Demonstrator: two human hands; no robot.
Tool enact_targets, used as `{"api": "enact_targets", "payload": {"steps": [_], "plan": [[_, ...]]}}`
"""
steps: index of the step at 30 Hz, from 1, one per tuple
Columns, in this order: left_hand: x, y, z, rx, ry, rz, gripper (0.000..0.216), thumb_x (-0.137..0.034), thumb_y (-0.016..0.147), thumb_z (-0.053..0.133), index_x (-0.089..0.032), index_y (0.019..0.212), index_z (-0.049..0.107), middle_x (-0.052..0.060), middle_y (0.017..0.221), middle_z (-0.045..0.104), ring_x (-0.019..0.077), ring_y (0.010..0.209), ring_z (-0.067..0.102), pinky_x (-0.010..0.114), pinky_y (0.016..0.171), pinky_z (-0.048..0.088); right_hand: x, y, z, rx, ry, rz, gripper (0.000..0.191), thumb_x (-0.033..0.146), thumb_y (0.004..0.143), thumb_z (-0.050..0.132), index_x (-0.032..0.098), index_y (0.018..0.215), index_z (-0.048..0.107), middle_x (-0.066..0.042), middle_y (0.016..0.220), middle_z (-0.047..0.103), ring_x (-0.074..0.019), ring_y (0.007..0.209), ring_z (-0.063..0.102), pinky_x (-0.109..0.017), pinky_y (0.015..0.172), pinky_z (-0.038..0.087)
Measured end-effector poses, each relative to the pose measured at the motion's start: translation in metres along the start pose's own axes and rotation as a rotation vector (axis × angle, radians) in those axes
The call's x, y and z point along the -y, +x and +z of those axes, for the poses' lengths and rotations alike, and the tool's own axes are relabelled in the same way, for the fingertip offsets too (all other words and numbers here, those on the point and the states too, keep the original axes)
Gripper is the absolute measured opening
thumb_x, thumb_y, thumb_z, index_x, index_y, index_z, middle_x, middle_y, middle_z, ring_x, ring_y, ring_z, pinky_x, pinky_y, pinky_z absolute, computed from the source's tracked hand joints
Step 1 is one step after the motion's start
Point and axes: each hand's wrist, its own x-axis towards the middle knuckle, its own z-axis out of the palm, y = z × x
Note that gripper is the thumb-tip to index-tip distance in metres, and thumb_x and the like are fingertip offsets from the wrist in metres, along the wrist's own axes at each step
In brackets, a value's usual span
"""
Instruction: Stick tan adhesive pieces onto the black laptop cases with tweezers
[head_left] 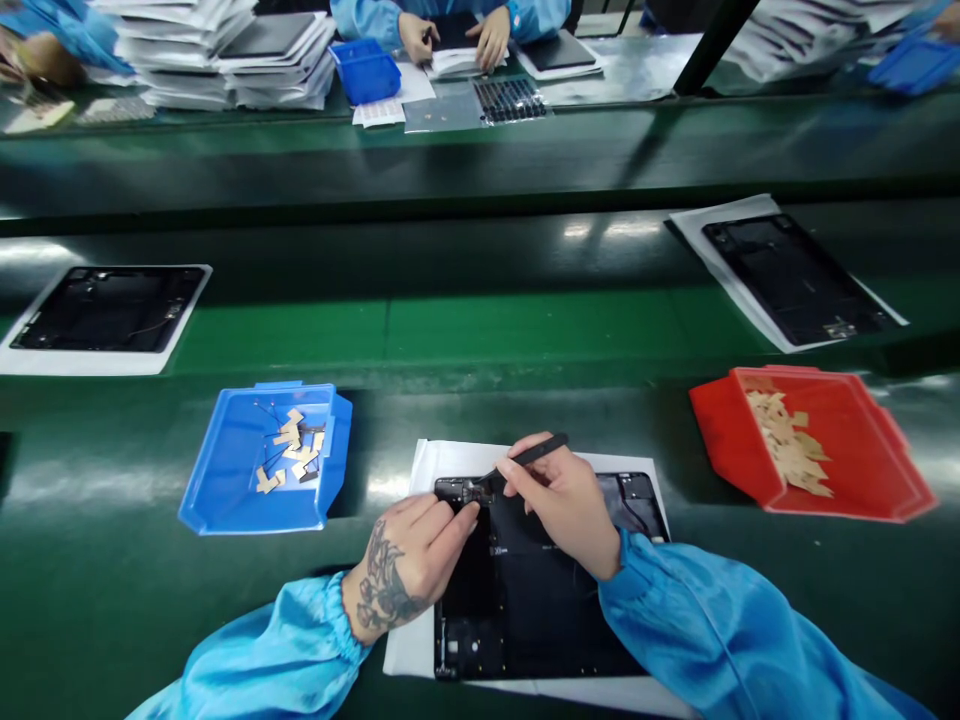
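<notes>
A black tablet housing (555, 610) lies on a white foam sheet (409, 650) in front of me, its inner side up. My right hand (566, 500) holds black tweezers (541, 450) like a pen, the tip at the housing's upper left corner. There the tip meets a small part (472, 490) whose kind I cannot make out. My left hand (409, 560), tattooed on its back, is closed at the same corner, thumb and fingertips pressed together; whatever they pinch is hidden.
A blue bin (206, 480) with small wired pieces stands at left, a red bin (885, 450) of tan pieces at right. Tablet housings (112, 310) (795, 275) lie on sheets beyond. Across the bench, a co-worker's hands (491, 38) work beside stacked white pouches (184, 50).
</notes>
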Motion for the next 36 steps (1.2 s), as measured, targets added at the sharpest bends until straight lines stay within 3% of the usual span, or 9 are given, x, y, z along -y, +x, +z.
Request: {"api": "enact_targets", "payload": {"steps": [15,27,36], "plan": [[-0.0011,0.0004,-0.0014,0.020,-0.010,-0.053,0.023,-0.008,0.086,0.053,-0.008,0.108,0.059,0.002,0.065,0.052,0.0158,0.059,0.045,0.030,0.052,0.037,-0.0007,-0.0009,0.0022,-0.014,-0.023,-0.014,0.018,0.036,0.084,0.063,0.020,0.087,0.056,0.001,0.061,0.062,-0.0151,0.054,0.063,-0.023,0.045,0.046],[-0.0041,0.0048,0.0009,0.063,0.141,-0.125,0.031,-0.019,0.086,0.053,-0.007,0.114,0.058,0.005,0.068,0.055,0.0188,0.062,0.053,0.033,0.055,0.043,-0.0001,-0.0017,0.0017,-0.010,-0.027,-0.009,0.019,0.038,0.084,0.063,0.020,0.087,0.057,-0.001,0.066,0.063,-0.0152,0.055,0.063,-0.024,0.047,0.049],[-0.0069,0.0082,0.0029,0.054,0.153,-0.173,0.028,-0.021,0.085,0.053,-0.008,0.109,0.060,0.005,0.070,0.056,0.0191,0.063,0.053,0.033,0.055,0.042,0.0052,-0.0065,-0.0047,-0.018,-0.284,-0.200,0.018,0.038,0.088,0.059,0.021,0.080,0.060,-0.002,0.071,0.065,-0.0164,0.060,0.065,-0.028,0.059,0.053]]}}
